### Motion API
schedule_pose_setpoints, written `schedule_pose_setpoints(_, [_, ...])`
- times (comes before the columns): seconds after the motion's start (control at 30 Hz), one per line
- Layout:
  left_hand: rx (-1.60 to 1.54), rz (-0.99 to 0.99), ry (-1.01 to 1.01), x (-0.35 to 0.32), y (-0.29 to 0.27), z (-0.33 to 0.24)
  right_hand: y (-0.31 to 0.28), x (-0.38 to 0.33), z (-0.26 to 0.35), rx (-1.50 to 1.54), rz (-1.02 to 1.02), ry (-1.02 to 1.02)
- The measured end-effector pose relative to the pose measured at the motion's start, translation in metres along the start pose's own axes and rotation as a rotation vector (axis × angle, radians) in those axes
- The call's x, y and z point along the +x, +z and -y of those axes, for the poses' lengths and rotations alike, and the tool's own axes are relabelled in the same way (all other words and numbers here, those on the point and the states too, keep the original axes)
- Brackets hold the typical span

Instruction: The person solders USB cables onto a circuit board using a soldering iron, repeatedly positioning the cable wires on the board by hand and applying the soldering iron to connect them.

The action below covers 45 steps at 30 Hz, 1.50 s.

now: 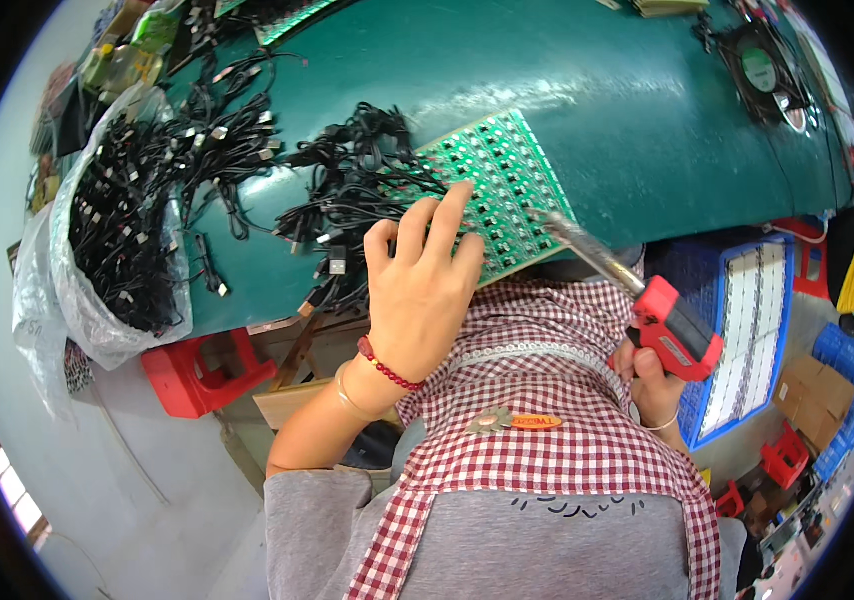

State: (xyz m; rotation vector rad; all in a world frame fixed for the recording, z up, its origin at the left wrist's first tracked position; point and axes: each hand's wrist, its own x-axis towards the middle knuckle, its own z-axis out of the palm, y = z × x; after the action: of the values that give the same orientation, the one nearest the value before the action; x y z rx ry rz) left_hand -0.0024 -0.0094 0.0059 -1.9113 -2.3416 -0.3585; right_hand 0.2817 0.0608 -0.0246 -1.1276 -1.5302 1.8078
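A green circuit board (539, 183) with rows of small parts lies at the table's front edge. My left hand (422, 285) reaches over the board's left side, fingers spread and bent, fingertips on or just above it. Beside those fingers a bundle of black USB cables (352, 180) runs up to the board, some of them lying over its left edge. In my right hand (652, 385) is a red and black soldering gun (675, 325). Its metal barrel points left, with the tip over the board's right part; whether it touches is too small to tell.
A clear plastic bag (82, 295) full of black cables hangs at the table's left edge, above a red stool (202, 375). A fan (759, 75) stands at the far right of the green table (637, 130). A blue crate (709, 262) holding white panels is at my right.
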Motion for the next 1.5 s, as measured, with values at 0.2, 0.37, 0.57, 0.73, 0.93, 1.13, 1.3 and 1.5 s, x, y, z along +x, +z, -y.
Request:
schedule_pose_setpoints(0.2, [-0.138, -0.141, -0.05, 0.001, -0.012, 0.029, 0.011, 0.019, 0.022, 0.188, -0.07, -0.076])
schedule_pose_setpoints(0.37, [0.146, -0.369, -0.245, 0.033, -0.028, 0.13, 0.012, 0.027, 0.029, 0.141, -0.072, -0.167])
schedule_pose_setpoints(0.57, [0.291, 0.14, -0.267, 0.019, -0.007, 0.179, 0.015, 0.026, 0.029, 0.144, -0.061, -0.225])
schedule_pose_setpoints(0.73, [-0.115, -0.256, -0.3, 0.022, -0.008, 0.197, 0.016, 0.027, 0.029, 0.24, -0.118, -0.146])
schedule_pose_setpoints(0.93, [-1.002, -0.747, -0.457, 0.023, -0.029, 0.185, 0.014, 0.036, 0.037, 0.241, -0.117, -0.179])
schedule_pose_setpoints(1.13, [-2.095, -0.764, -0.282, 0.023, -0.054, 0.193, 0.024, 0.038, 0.042, 0.265, -0.091, -0.201])
schedule_pose_setpoints(1.3, [-1.661, -0.856, -0.761, -0.016, -0.011, 0.175, 0.026, 0.035, 0.034, 0.202, -0.095, -0.228])
schedule_pose_setpoints(1.5, [-0.214, -0.405, -0.444, -0.037, -0.006, 0.15, 0.024, 0.042, 0.032, 0.222, -0.127, -0.187])
